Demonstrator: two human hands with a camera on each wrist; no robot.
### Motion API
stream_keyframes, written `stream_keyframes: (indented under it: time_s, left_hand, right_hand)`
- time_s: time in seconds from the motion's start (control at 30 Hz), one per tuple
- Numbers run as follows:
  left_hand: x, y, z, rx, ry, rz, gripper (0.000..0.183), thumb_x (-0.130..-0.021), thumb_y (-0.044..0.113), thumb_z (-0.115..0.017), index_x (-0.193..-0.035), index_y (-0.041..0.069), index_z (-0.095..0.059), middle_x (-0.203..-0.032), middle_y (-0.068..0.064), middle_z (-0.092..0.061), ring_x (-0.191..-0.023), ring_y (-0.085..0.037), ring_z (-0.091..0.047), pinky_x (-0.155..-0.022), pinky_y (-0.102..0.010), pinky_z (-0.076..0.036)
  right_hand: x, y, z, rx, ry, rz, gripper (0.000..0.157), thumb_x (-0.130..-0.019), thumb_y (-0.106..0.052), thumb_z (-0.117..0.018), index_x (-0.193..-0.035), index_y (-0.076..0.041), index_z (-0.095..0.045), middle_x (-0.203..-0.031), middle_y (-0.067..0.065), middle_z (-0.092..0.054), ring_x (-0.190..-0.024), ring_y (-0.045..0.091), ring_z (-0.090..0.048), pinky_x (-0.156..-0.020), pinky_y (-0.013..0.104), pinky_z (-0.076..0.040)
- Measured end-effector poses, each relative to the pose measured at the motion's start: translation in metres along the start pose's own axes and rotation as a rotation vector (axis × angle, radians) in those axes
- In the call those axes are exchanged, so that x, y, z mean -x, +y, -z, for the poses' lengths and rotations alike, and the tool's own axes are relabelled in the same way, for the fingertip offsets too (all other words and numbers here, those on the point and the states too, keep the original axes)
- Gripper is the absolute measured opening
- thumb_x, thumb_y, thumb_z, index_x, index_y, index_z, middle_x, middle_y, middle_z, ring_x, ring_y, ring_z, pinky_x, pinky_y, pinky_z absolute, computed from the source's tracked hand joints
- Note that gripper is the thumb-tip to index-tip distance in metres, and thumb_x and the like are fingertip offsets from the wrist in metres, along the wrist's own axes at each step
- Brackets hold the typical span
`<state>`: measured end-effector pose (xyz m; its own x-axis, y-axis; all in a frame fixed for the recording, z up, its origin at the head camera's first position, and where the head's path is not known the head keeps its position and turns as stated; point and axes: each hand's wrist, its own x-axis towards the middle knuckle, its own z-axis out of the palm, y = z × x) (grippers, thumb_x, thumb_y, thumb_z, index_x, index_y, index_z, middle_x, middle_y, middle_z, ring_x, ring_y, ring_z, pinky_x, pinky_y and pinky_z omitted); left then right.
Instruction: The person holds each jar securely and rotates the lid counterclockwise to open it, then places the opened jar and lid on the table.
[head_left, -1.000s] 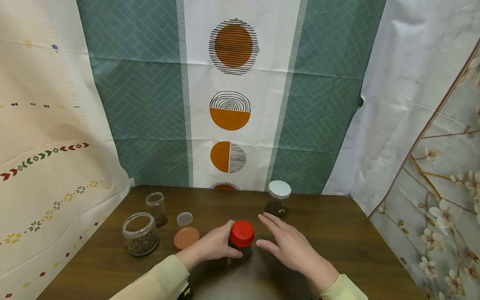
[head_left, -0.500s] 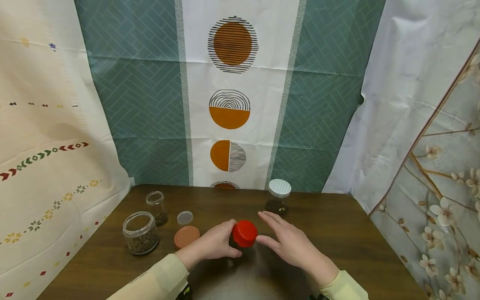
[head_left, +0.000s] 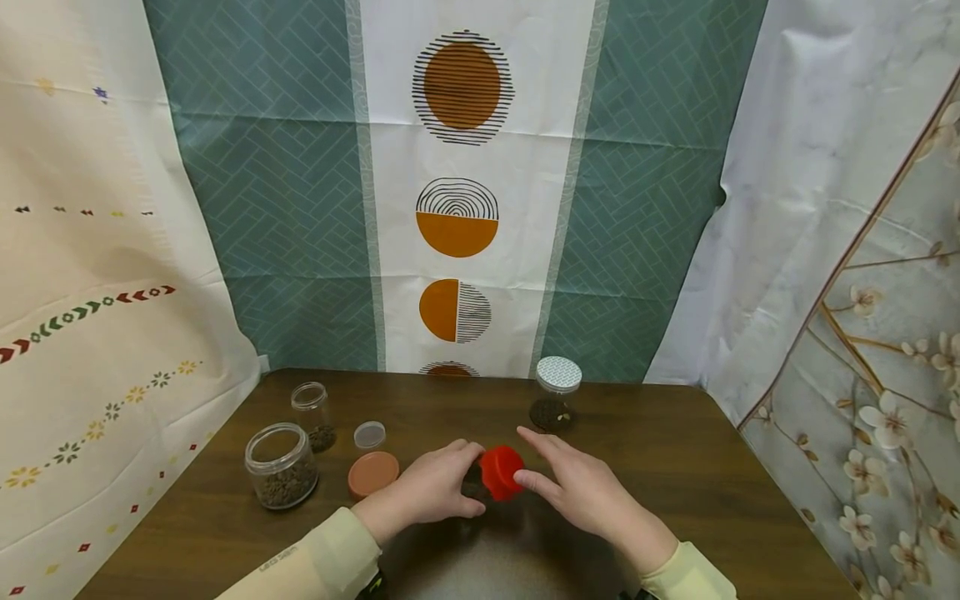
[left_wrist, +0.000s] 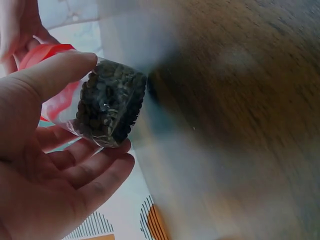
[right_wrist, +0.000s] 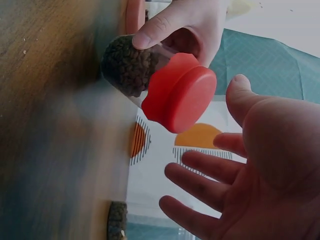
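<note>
Jar (left_wrist: 111, 102), tilted, red lid (head_left: 501, 472): grasped in left hand (head_left: 426, 490). Right hand (head_left: 573, 487): grip released, fingers apart, beside lid.

Head view forward, down, wrist views close, red-lidded jar (left_wrist: 107, 102) shared

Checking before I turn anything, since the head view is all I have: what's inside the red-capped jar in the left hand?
Observer: The left wrist view shows dark pellets inside the jar.
Operator: From here the right thumb seems to overlap the red cap. Is the right hand touching it?
Observer: No. The right wrist view shows a gap between them.
Operator: And the left thumb, is its tip on the cap?
Observer: No. In the right wrist view, that tip lies on the jar's body.
</note>
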<state>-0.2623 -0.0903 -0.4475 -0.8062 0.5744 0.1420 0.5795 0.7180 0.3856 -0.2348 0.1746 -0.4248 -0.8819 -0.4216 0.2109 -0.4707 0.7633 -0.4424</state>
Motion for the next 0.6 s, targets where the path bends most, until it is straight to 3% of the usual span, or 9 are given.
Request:
stream_keyframes:
  time_s: [0.33, 0.6]
  left_hand:
    - [-0.0006, 0.0063, -0.0036, -0.140, 0.006, -0.022, 0.066, -0.083, 0.032, -0.099, -0.137, 0.010, -0.067, -0.114, -0.003, -0.070, -0.092, -0.015, -0.070, -0.084, -0.039, -0.062]
    - [-0.0010, 0.0094, -0.0057, -0.206, 0.024, -0.060, 0.070, -0.082, 0.033, -0.100, -0.139, 0.010, -0.067, -0.113, -0.001, -0.069, -0.093, -0.014, -0.069, -0.085, -0.037, -0.062]
  right_hand:
    - [0.0000, 0.0019, -0.0023, 0.009, -0.014, 0.033, 0.048, -0.105, -0.042, -0.076, -0.145, -0.016, -0.070, -0.131, 0.000, -0.076, -0.112, 0.023, -0.075, -0.096, 0.057, -0.059]
    - [-0.0011, 0.0026, -0.0022, 0.012, -0.012, 0.053, 0.046, -0.104, -0.038, -0.078, -0.144, -0.014, -0.070, -0.124, -0.001, -0.077, -0.103, 0.021, -0.075, -0.089, 0.051, -0.061]
